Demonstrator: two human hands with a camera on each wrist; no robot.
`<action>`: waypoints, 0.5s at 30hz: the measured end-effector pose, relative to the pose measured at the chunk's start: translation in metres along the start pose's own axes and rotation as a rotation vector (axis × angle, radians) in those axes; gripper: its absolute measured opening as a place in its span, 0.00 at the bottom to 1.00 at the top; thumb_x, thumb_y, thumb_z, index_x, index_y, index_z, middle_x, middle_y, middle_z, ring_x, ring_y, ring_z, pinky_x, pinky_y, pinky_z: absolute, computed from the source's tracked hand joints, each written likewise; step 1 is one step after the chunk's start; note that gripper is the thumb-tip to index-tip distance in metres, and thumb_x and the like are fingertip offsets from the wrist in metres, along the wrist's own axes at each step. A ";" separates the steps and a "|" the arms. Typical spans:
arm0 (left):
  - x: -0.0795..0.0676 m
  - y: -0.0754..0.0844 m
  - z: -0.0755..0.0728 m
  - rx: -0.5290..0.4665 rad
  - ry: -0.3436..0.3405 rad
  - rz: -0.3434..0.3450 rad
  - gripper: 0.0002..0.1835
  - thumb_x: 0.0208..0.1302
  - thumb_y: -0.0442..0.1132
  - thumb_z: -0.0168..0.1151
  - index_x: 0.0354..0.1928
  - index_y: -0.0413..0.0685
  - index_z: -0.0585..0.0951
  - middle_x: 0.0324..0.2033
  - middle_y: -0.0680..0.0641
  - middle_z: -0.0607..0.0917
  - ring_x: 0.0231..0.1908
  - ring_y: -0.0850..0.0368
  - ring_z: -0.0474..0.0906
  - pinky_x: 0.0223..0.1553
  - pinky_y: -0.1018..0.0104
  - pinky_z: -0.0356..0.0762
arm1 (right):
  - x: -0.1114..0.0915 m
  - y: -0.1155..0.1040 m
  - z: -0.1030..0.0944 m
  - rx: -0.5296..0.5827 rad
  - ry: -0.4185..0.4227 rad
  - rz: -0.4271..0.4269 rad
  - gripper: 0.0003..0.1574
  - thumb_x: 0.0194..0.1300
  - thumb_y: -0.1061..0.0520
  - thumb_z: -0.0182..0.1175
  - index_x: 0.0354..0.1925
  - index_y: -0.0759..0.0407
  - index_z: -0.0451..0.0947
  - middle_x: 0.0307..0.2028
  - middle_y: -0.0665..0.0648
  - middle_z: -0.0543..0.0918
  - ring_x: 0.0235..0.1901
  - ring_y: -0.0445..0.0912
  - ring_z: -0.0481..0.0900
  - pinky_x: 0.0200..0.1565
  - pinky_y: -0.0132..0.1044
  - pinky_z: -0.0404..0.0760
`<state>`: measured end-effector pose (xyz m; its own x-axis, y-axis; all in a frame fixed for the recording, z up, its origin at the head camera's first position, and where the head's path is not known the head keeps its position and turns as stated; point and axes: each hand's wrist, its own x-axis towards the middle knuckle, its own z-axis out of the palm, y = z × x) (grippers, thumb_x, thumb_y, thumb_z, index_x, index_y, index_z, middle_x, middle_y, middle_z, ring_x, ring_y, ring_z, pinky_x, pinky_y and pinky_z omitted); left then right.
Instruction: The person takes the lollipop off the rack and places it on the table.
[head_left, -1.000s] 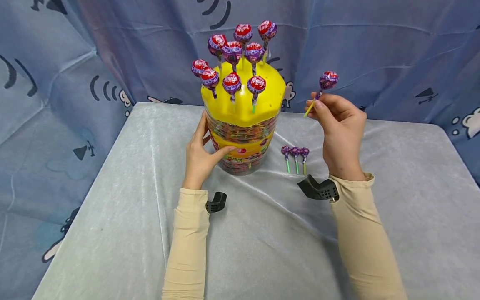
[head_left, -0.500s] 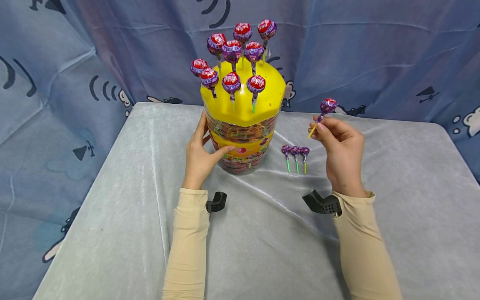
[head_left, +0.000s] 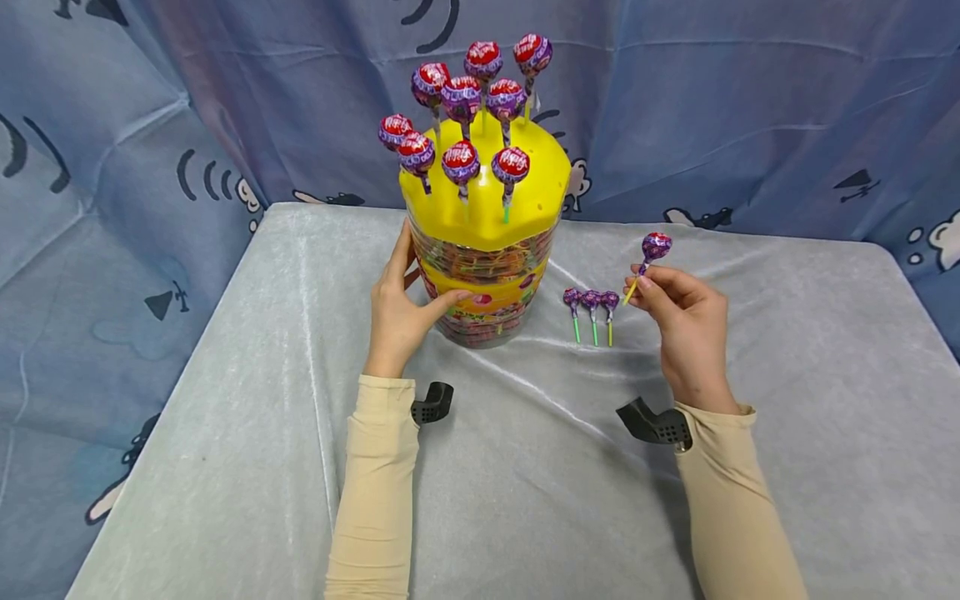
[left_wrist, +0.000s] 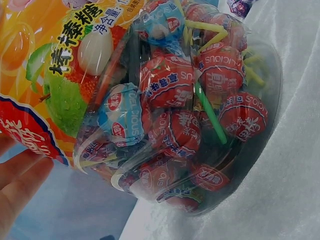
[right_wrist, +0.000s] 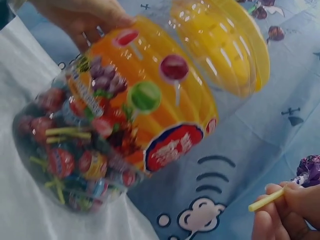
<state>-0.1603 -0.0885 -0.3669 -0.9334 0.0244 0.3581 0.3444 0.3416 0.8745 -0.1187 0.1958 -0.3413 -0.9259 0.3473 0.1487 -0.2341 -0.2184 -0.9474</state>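
A clear plastic jar [head_left: 491, 265] of wrapped lollipops stands on the table under a yellow lid [head_left: 540, 187]. Several purple-and-red lollipops stick up from that lid. My left hand [head_left: 400, 312] grips the jar's left side, thumb across the front label; its other fingers are partly hidden behind. To the right, my right hand [head_left: 693, 329] pinches one lollipop [head_left: 656, 246] by its yellow stick, head up, above the table. In the right wrist view, the stick [right_wrist: 267, 200] pokes out beyond the fingertips. Candies in red and blue wrappers [left_wrist: 172, 82] fill the jar's bottom in the left wrist view.
Three purple lollipops [head_left: 591, 300] lie side by side on the table, between the jar and my right hand, sticks toward me. A pale grey cloth [head_left: 540, 500] covers the table. Behind it hangs a blue patterned curtain [head_left: 697, 108].
My right hand has come down toward the table with the lollipop, ending close to the three lying lollipops. The left hand keeps its hold on the jar.
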 end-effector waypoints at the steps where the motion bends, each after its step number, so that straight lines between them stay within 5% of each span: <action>1: 0.000 0.000 0.000 -0.001 0.000 0.004 0.54 0.49 0.41 0.74 0.74 0.48 0.51 0.68 0.44 0.63 0.64 0.52 0.65 0.60 0.63 0.69 | 0.000 0.002 -0.002 -0.010 0.001 0.006 0.05 0.61 0.72 0.59 0.32 0.68 0.82 0.31 0.57 0.85 0.28 0.43 0.82 0.33 0.28 0.82; 15: 0.001 0.000 0.000 -0.029 -0.002 -0.004 0.53 0.50 0.41 0.73 0.74 0.48 0.51 0.69 0.47 0.62 0.64 0.54 0.64 0.60 0.63 0.69 | 0.005 0.028 -0.034 -0.118 -0.099 0.151 0.04 0.61 0.69 0.60 0.33 0.67 0.82 0.28 0.53 0.85 0.27 0.40 0.82 0.33 0.27 0.83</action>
<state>-0.1612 -0.0882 -0.3668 -0.9348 0.0249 0.3543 0.3438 0.3142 0.8849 -0.1198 0.2230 -0.3764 -0.9738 0.2260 0.0243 -0.0596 -0.1508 -0.9868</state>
